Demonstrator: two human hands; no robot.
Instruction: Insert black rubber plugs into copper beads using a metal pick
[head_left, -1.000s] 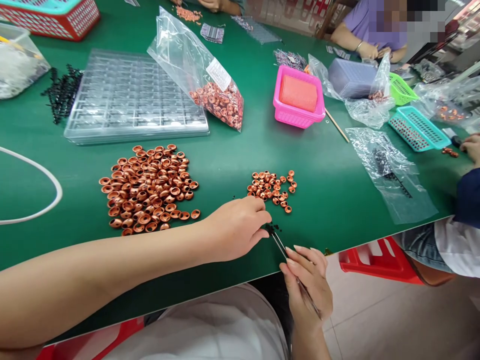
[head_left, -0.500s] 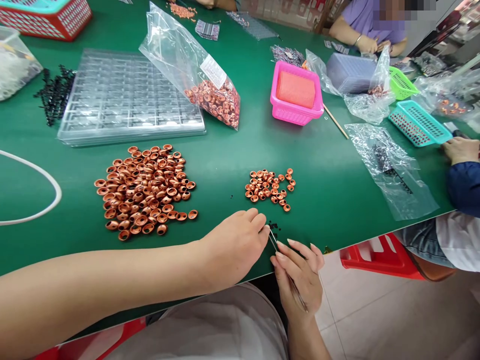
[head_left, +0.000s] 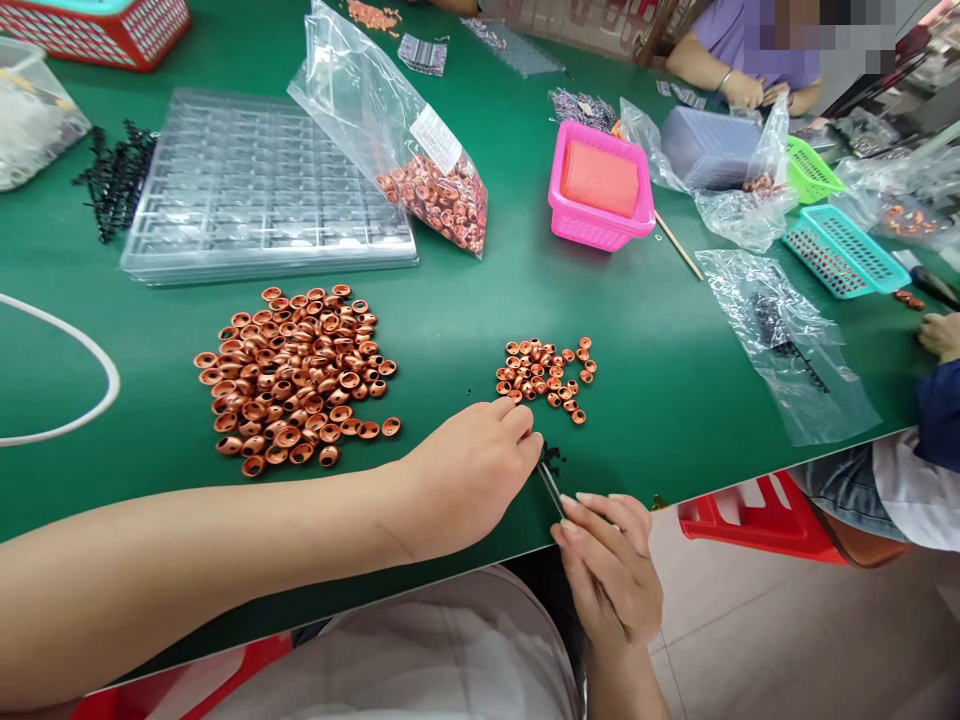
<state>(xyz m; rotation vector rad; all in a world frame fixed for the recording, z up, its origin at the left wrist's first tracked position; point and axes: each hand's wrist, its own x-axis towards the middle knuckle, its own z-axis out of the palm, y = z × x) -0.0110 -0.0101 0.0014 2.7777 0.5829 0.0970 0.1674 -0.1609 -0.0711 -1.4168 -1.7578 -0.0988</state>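
My right hand [head_left: 615,565] is closed around metal tweezers [head_left: 552,487] at the table's near edge. Their tips point up and left, toward the fingers of my left hand [head_left: 469,480]. That hand is curled closed, palm down, and whatever it pinches is hidden behind its knuckles. Tiny black pieces [head_left: 553,458] lie loose just right of its fingertips. Beyond it sits a small cluster of copper-coloured cup-shaped beads [head_left: 534,368], several with dark holes. Left of my hands spreads a larger heap of similar copper cups [head_left: 300,375].
Clear plastic trays [head_left: 247,190] are stacked behind the heap, a bag of copper cups [head_left: 442,200] leaning over them. A pink basket [head_left: 600,235], a turquoise basket [head_left: 847,255] and a flat plastic bag [head_left: 787,350] stand right. A co-worker's sleeve [head_left: 941,410] reaches in at right.
My right hand and the tweezers have shifted slightly right and down, a little farther from my left fingers. The co-worker's hand at right has drawn back toward the frame edge.
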